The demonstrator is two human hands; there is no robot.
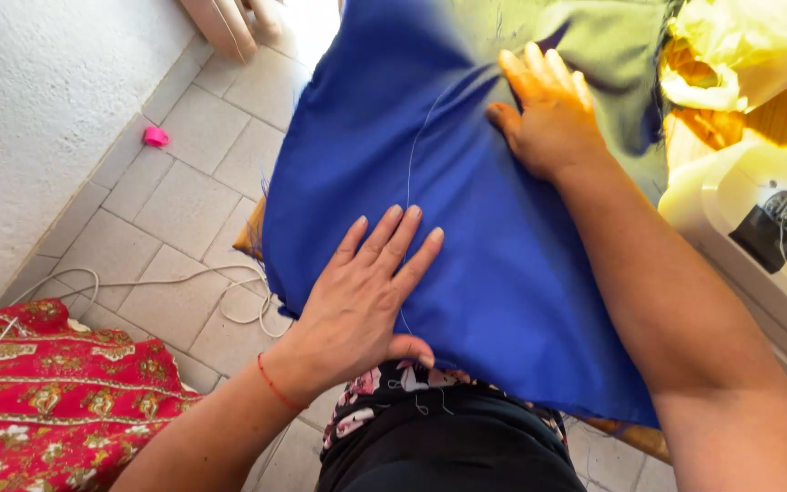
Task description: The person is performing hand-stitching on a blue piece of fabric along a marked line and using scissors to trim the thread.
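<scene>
Blue cloth [494, 273] covers the middle of the view, draped from the far edge down over the person's lap, where it hangs just above the dark, flower-trimmed clothing [430, 428]. Both palms lie on it — the work in hand looks like smoothing the fabric flat. Right of it stands a white sewing machine [758, 246] with yellow cloth [740, 55] heaped at its far side. Near left lies a red patterned fabric [47, 401] on the tiled floor [184, 210], crossed by a white cord [184, 282].

The right hand [548, 118] presses flat on the far part, fingers together and extended, gripping nothing. The left hand [366, 292] rests nearer, fingers spread and straight, also holding nothing. A thin pale thread [409, 173] runs between them. A small pink object [156, 137] sits by the wall — too small to identify. Any further handling would call for a steady, even pull so the cloth does not bunch.
</scene>
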